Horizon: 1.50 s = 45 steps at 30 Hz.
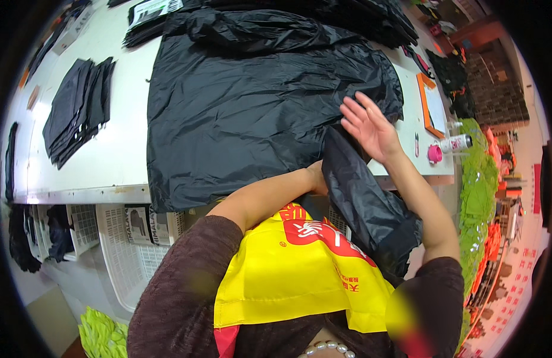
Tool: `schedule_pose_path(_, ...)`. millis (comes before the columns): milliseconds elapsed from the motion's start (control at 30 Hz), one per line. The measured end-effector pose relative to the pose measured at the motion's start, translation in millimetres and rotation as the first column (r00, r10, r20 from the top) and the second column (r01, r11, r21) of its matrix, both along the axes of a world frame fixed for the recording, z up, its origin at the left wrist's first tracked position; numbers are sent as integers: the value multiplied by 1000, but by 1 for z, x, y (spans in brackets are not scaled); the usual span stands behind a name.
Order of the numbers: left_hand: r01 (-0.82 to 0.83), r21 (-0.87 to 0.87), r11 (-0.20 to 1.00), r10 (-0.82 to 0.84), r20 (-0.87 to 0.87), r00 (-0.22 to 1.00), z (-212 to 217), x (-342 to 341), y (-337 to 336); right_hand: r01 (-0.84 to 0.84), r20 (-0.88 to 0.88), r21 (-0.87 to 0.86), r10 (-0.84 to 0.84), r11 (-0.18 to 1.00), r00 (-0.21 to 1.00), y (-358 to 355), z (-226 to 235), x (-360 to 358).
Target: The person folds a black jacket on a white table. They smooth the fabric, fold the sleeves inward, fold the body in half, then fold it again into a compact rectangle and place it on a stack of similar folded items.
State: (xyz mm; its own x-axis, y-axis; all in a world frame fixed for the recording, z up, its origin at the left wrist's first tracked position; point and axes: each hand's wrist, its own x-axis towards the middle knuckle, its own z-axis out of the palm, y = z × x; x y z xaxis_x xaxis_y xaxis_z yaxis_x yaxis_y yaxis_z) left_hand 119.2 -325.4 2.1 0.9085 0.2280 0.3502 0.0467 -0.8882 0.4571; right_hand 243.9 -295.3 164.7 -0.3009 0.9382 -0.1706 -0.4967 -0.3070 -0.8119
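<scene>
We see large red and white lettering on the yellow apron (288, 292), and red characters on the wall (514, 298) at the right. A white label with dark print tops a dark package (153, 13) at the back, and bold black lettering marks a bag (149, 225) in the white basket (112, 256) below the table (127, 161). Pinkish marks show on the bottle (455, 144).

The black cloth (246, 107) lies wrinkled on the table, its near end drooping over the front edge. White tabletop runs between it and the folded stack (79, 113) to the left; a narrower strip separates it from the orange clipboard (429, 106) to the right.

We find the right hand (371, 128) released, palm open, above the cloth's right side. The left hand (318, 174) is mostly hidden behind a black piece (359, 185) hanging beside the apron; we cannot tell whether it grips.
</scene>
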Motion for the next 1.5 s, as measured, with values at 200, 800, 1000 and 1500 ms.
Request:
schedule_pose_path(200,-188,42,981,193,-249,949,17,-113,-3,221,263,44,-225,974,938,14,-83,48)
schedule_pose_path(800,-176,-9,984,169,-234,957,120,-103,-15,-274,786,-488,281,829,-551,-8,-61,-26)
schedule_pose_path(1000,-485,-443,754,584,114,804,112,-164,-25,-241,947,-191,115,952,-299,-13,-60,8)
schedule_pose_path(1500,-47,-971,-235,938,-214,-274,44,-287,-76,-523,938,194,-312,830,-148,-76,-95,-21)
